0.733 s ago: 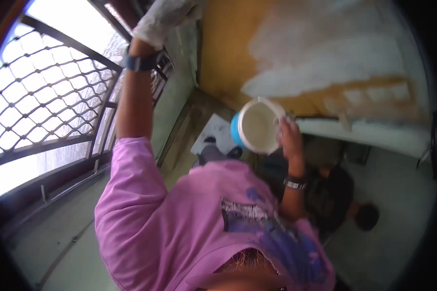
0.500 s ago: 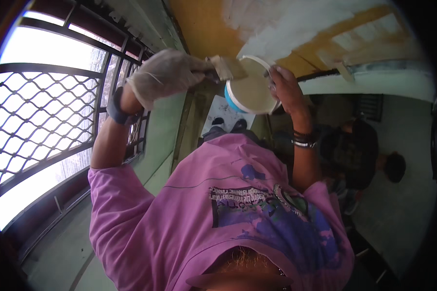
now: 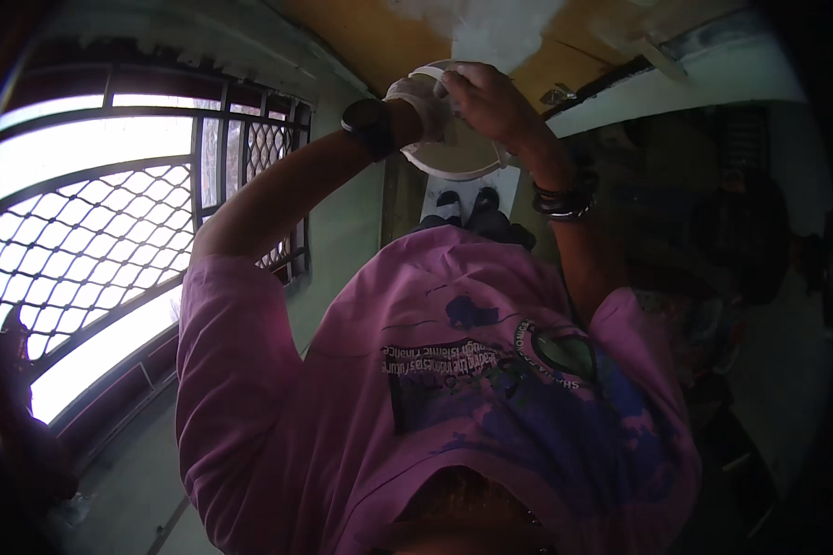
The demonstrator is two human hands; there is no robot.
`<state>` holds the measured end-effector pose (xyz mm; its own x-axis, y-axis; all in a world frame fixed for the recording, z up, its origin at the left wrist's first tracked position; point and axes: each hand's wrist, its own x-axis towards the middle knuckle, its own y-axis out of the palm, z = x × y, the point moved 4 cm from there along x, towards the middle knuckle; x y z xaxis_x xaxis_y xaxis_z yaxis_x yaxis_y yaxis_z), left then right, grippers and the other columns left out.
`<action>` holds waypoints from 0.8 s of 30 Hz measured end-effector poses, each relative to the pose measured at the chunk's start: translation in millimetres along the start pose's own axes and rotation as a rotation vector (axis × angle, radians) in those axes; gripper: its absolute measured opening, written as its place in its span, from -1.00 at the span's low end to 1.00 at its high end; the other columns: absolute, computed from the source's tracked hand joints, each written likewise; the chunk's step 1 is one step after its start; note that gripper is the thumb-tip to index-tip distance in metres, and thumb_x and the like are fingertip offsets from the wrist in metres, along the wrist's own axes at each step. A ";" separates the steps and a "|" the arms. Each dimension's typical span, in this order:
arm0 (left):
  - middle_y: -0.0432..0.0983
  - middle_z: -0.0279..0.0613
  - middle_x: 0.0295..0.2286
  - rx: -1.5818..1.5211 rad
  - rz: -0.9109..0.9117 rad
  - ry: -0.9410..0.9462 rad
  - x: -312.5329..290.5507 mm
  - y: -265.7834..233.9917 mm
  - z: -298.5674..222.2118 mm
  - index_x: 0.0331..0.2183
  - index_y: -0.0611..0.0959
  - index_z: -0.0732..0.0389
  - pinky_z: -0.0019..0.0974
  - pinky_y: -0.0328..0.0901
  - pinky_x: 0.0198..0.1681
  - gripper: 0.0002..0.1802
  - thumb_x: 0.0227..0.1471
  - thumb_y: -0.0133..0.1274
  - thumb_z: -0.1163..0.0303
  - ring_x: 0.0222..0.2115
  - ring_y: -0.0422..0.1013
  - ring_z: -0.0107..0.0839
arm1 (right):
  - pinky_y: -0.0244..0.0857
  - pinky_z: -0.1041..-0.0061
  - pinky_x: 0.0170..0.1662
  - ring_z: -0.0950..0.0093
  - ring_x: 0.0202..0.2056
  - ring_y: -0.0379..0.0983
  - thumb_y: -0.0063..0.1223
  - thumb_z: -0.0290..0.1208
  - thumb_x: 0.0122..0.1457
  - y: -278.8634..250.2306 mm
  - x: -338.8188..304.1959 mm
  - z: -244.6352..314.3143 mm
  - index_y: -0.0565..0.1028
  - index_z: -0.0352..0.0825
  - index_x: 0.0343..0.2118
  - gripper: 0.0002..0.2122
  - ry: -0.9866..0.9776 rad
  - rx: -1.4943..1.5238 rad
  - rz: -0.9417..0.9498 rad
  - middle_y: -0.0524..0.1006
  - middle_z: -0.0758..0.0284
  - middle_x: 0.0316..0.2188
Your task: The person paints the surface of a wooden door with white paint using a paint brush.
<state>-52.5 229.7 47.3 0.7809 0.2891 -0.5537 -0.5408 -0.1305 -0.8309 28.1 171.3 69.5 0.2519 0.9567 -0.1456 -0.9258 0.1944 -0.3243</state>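
Note:
My left hand (image 3: 423, 109), in a pale glove with a dark watch at the wrist, is closed at the left side of a round bucket (image 3: 461, 174). The paintbrush it held half a second ago is hidden now behind the hand and rim. Inside the bucket pale paint (image 3: 475, 153) shows, and a whitish rim curves past both hands. My right hand (image 3: 488, 104), bare with bracelets on the wrist, grips the bucket's right edge with its fingers over the rim. The bucket hangs raised in front of me, above my feet.
My shoes (image 3: 467, 203) stand on a narrow whitish board (image 3: 502, 182). A barred window (image 3: 93, 217) fills the left. Ahead is an orange-brown surface (image 3: 389, 32) with a white painted patch (image 3: 500, 28). A pale ledge (image 3: 694, 109) runs right, with a dim figure (image 3: 750, 236) below.
My left hand has moved right and down to the bucket, taking the brush out of sight. The bucket and right hand have shifted slightly left and up. The view is darker.

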 end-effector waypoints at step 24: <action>0.48 -0.09 -0.54 -0.256 -0.306 -0.062 -78.5 -17.5 -11.5 -0.39 0.57 -0.02 -0.13 0.32 -0.41 -0.83 -0.06 -0.12 0.33 -0.50 0.44 -0.13 | 0.24 0.41 -0.25 0.36 -0.38 0.37 -0.19 -0.34 0.06 -42.5 -17.0 -9.3 0.41 -0.38 -0.36 -0.79 -0.526 -0.415 -0.132 0.43 0.22 -0.43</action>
<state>-100.7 198.4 104.7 0.8692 0.4068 -0.2811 -0.1851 -0.2595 -0.9478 65.8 144.7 77.0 0.0877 0.9291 0.3594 -0.6853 0.3181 -0.6552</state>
